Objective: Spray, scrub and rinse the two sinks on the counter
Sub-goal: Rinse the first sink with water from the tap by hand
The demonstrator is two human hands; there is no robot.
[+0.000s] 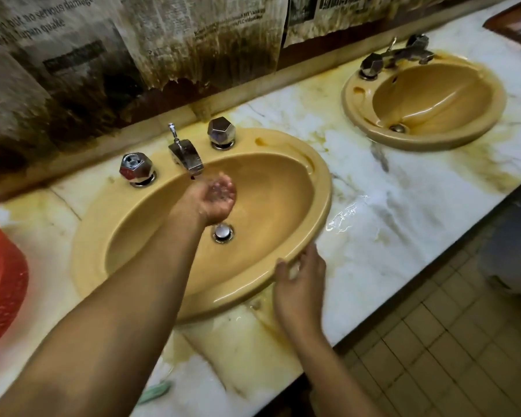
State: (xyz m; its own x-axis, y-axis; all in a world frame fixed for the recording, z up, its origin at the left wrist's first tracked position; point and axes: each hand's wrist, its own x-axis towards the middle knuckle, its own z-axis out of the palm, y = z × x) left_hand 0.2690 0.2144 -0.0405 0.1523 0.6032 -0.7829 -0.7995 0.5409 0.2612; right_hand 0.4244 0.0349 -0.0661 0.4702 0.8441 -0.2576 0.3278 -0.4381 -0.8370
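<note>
Under the near sink's (283, 188) spout (187, 156), my left hand (218, 197) cupped (water pooling), right hand (301, 278) loosely spread at the rim.

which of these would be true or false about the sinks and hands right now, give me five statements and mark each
1. The left hand is cupped under the spout of the near sink. True.
2. The right hand holds a scrub brush. False: it holds nothing and rests at the near sink's front rim.
3. A second sink lies farther along the counter, to the right. True.
4. The near sink is filled to the brim. False: its basin is mostly bare and the drain shows.
5. A red basket stands between the two sinks. False: it stands left of the near sink.
</note>
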